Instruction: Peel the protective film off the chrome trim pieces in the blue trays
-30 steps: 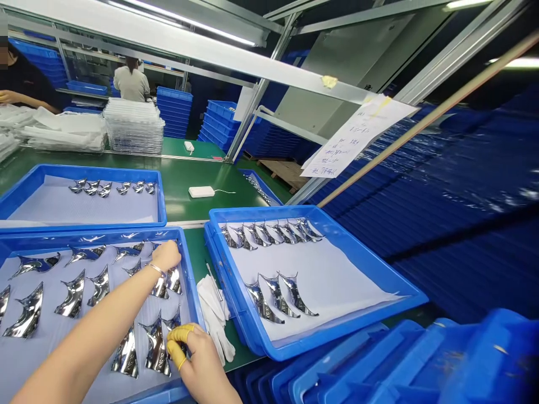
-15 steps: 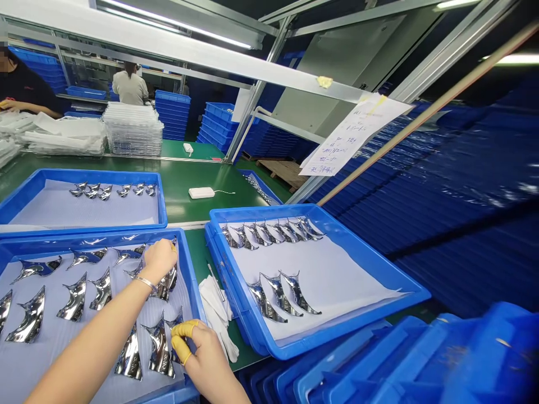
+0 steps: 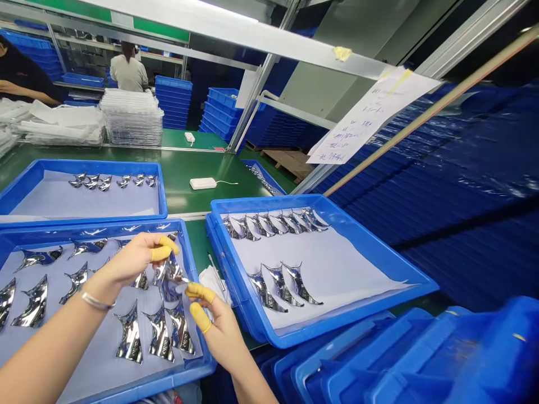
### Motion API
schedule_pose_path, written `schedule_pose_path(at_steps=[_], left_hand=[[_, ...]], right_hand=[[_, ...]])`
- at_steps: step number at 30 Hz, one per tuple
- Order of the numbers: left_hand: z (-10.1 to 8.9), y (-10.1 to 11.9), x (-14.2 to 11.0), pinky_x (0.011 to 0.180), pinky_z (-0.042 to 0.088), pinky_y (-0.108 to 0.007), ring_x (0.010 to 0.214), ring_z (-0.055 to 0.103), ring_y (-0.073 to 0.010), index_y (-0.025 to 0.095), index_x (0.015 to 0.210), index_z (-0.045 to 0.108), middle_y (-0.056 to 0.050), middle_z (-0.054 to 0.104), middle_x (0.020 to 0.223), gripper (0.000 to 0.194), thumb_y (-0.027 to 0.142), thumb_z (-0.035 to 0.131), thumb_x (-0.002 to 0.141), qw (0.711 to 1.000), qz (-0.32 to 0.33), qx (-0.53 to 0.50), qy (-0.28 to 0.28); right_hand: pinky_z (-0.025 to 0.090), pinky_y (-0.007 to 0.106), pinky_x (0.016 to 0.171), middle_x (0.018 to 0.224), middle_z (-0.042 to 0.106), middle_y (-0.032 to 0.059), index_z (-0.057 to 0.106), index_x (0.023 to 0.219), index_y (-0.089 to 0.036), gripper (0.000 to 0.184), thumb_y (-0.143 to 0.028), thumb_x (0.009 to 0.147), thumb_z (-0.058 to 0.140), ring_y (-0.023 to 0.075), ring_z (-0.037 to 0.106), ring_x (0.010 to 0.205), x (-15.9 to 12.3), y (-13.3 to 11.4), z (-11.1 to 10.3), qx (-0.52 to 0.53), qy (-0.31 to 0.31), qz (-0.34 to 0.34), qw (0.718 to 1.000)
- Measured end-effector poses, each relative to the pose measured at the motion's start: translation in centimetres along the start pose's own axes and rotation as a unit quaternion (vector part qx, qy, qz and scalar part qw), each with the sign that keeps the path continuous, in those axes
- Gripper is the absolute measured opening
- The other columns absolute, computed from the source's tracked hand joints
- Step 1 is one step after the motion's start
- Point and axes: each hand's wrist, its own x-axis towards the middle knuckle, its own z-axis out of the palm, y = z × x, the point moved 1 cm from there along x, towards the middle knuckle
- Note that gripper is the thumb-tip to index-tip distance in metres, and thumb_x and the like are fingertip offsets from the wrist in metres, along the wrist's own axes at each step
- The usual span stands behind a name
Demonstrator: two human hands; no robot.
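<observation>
My left hand (image 3: 143,255), with yellow finger cots, pinches a curved, shiny chrome part (image 3: 172,274) above the near-left blue tray (image 3: 191,255). On the right, my right hand (image 3: 217,317), also in yellow finger cots, has its fingertips at the tip of that same part; its thumb is bent below. Beneath the hands, more chrome parts (image 3: 158,331) lie in rows on the tray's white liner. Some are hidden behind my left hand and forearm.
To the right, a stacked blue tray (image 3: 337,308) holds chrome parts in two rows. Behind is another blue tray (image 3: 162,191) with smaller parts. White gloves (image 3: 214,280) lie between trays, under a thin tool. Blue crates (image 3: 379,359) stand at lower right. Two people are at the back.
My left hand has come back from the tray's far right corner, lifting a chrome part. My right hand has moved up and right, off the near parts, to meet it.
</observation>
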Motion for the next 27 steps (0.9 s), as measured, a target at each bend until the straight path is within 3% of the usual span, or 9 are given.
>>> schedule_pose_path(at_steps=[4,9,15,19,22,27], left_hand=[[0.7,0.1,-4.2,0.052,0.045,-0.024,0.054,0.052,-0.0105,0.014,0.075,0.068,-0.001,0.062,0.065,0.039,0.051,0.079,0.072,0.993,-0.004,-0.120,-0.014],[1.5,0.5,-6.6,0.052,0.040,-0.023,0.056,0.051,-0.0111,0.017,0.068,0.072,-0.002,0.063,0.064,0.038,0.050,0.088,0.056,0.977,-0.020,-0.212,0.015],[1.7,0.3,-8.3,0.055,0.042,-0.024,0.057,0.051,-0.0120,0.020,0.072,0.079,-0.003,0.067,0.066,0.031,0.046,0.088,0.058,0.970,-0.039,-0.237,0.044],[2.1,-0.5,-9.6,0.061,0.045,-0.024,0.064,0.055,-0.0135,0.020,0.080,0.081,-0.004,0.070,0.070,0.030,0.047,0.084,0.067,0.970,-0.048,-0.229,0.061],[2.4,-1.1,-10.6,0.061,0.045,-0.021,0.063,0.054,-0.0118,0.018,0.073,0.079,-0.004,0.071,0.069,0.030,0.048,0.081,0.072,0.972,-0.056,-0.224,0.047],[2.6,-1.9,-11.9,0.064,0.050,-0.018,0.063,0.060,-0.0103,0.023,0.076,0.080,0.000,0.073,0.067,0.024,0.047,0.078,0.077,0.972,-0.048,-0.232,0.009]], right_hand=[[0.056,0.032,0.081,0.095,0.074,0.0086,0.073,0.105,-0.021,0.040,-0.056,0.094,0.055,0.0200,0.069,0.085,0.0,-2.6,1.2,0.069,-0.065,-0.098,0.991],[0.048,0.027,0.061,0.068,0.066,0.0026,0.071,0.080,-0.021,0.035,-0.049,0.095,0.058,0.0156,0.058,0.063,-1.2,-5.4,2.9,0.059,-0.104,-0.160,0.980],[0.047,0.026,0.057,0.062,0.064,0.0006,0.064,0.075,-0.021,0.016,-0.026,0.089,0.066,0.0144,0.056,0.056,-2.2,-6.5,3.4,0.030,-0.070,-0.207,0.975],[0.043,0.024,0.050,0.057,0.060,-0.0019,0.061,0.075,-0.022,0.013,-0.022,0.086,0.067,0.0128,0.052,0.049,-2.5,-7.2,3.5,0.042,-0.025,-0.244,0.968],[0.044,0.023,0.049,0.057,0.060,-0.0028,0.062,0.079,-0.022,0.009,-0.020,0.084,0.069,0.0116,0.052,0.048,-2.5,-7.7,3.4,0.058,0.008,-0.271,0.961],[0.047,0.023,0.050,0.057,0.062,-0.0019,0.062,0.074,-0.021,0.010,-0.015,0.079,0.069,0.0118,0.054,0.048,-2.2,-7.9,3.1,0.082,-0.021,-0.226,0.970]])
